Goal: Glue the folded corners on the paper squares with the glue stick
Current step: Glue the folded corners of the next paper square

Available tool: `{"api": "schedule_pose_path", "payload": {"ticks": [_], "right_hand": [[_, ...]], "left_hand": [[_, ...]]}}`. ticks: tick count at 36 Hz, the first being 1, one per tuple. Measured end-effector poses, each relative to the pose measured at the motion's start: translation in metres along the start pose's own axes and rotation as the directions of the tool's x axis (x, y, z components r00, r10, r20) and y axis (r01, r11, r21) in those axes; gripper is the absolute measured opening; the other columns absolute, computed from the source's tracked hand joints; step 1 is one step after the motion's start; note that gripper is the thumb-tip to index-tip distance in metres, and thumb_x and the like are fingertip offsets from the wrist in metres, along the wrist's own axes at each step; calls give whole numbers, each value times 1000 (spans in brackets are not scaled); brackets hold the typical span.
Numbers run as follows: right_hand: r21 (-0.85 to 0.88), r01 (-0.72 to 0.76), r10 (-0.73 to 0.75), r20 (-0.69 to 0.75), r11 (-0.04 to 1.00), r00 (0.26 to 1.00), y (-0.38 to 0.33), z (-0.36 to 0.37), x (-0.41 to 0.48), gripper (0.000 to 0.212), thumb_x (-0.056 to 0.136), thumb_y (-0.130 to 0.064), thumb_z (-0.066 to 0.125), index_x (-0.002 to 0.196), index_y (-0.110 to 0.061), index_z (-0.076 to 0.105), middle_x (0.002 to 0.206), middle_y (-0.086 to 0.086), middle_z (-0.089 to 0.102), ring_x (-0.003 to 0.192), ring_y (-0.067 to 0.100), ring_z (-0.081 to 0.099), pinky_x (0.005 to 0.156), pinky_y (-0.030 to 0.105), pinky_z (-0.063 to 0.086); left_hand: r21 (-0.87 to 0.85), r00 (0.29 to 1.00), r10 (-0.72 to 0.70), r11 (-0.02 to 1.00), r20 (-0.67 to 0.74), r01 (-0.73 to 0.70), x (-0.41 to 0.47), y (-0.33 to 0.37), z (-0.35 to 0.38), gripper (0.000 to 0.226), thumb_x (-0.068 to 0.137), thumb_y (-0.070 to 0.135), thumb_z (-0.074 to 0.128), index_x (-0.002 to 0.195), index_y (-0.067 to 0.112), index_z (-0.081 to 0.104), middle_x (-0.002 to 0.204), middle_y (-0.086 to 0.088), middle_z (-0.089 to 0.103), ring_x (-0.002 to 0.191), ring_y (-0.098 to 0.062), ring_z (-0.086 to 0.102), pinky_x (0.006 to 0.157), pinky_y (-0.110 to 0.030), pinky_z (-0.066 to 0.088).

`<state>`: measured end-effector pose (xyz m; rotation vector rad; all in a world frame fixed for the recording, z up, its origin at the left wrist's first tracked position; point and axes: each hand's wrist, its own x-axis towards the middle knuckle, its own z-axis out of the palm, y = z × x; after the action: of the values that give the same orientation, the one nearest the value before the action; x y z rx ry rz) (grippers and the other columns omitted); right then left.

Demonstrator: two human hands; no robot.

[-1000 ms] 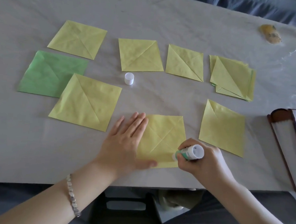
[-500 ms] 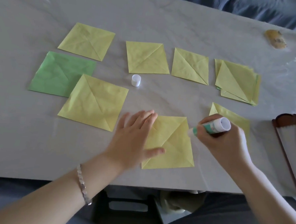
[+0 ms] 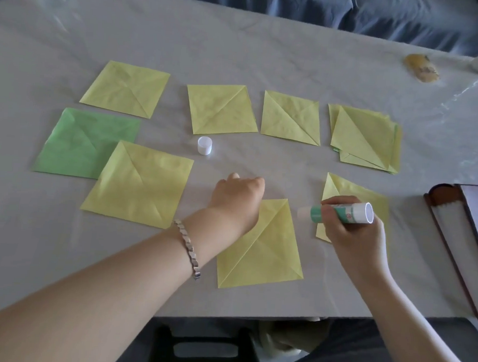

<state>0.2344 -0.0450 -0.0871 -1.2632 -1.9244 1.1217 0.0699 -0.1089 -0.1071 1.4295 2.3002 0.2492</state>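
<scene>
Gripping glue stick (image 3: 341, 213), right hand (image 3: 352, 234) fingers wrap barrel, tip toward 9 o'clock, at 2 o'clock of near yellow square (image 3: 267, 251). Left hand (image 3: 237, 198) fingers curled over square's 11 o'clock corner; pinch unclear.

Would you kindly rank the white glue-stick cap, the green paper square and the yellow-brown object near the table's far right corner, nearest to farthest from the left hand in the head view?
Measured from the left hand:
1. white glue-stick cap, just beyond the hand, slightly to its left.
2. green paper square, well off to the left.
3. yellow-brown object, near the far right corner.
</scene>
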Motion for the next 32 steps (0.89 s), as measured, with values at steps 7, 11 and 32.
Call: {"api": "schedule_pose_path", "payload": {"ticks": [7, 11, 32], "right_hand": [[266, -126, 119, 41, 956, 992, 0, -2, -3, 10, 69, -23, 54, 71, -17, 61, 46, -13, 50, 44, 2, 43, 44, 13, 37], [309, -125, 120, 34, 943, 992, -1, -4, -3, 11, 84, -8, 60, 74, -12, 61, 45, -11, 48, 43, 2, 42, 42, 12, 36], [266, -161, 160, 27, 950, 987, 0, -2, 7, 17, 88, -8, 54, 74, -16, 60, 43, -10, 43, 42, 4, 36, 43, 15, 31]], "left_hand": [[184, 999, -28, 983, 36, 21, 4, 9, -5, 23, 94, 11, 49, 117, 12, 52, 123, -10, 44, 118, -28, 39, 93, -33, 33], [181, 995, -60, 983, 86, 43, 7, 9, -6, 24, 95, 11, 46, 118, 13, 54, 125, -10, 43, 118, -29, 39, 96, -33, 33], [-248, 945, -286, 938, -157, 243, -48, -31, -3, 20, 93, 30, 50, 106, 16, 43, 93, -1, 52, 83, -23, 53, 65, -30, 37]]}}
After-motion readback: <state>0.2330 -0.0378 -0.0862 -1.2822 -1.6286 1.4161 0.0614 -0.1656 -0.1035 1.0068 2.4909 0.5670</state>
